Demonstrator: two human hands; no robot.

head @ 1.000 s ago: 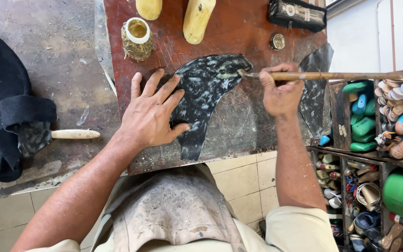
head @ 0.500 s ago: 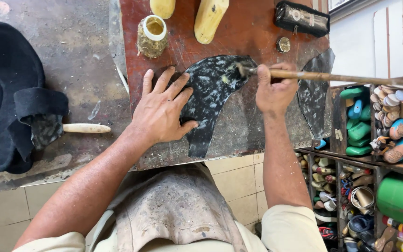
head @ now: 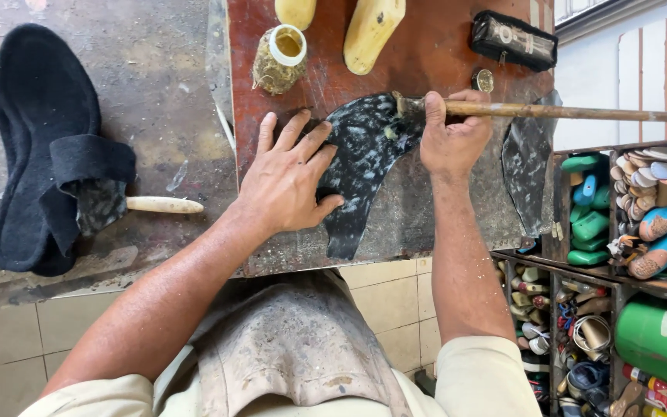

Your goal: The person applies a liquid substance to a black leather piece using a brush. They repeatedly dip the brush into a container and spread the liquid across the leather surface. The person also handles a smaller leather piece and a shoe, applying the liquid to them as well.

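the desk (head: 156, 93) runs across in front of me, grey and scuffed on the left, with a reddish-brown work board (head: 441, 69) laid over its right part. on that board lies the dark leather piece (head: 357, 181), curved like a boot upper, its long axis running from the top right, up by the brush, down toward my belly at the lower left. a second dark leather piece (head: 530, 174) lies well off to the right, at the board's edge.

my left hand (head: 291, 177) is flat on the board with the fingers (head: 314, 143) spread, the tips pressing the left edge of the leather, so the piece lies to the right of that hand. my right hand (head: 453, 135) is closed round a long wooden-handled brush (head: 550, 112); the handle points straight out to the right, and the bristle end rests on the upper tip of the leather, just left of my knuckles. the right hand is the nearer one to that end.

further off: a black felt slipper (head: 40, 147) on the left, a crusted glue jar (head: 279, 58) above my left hand, and two pale wooden lasts (head: 368, 31) at the top.
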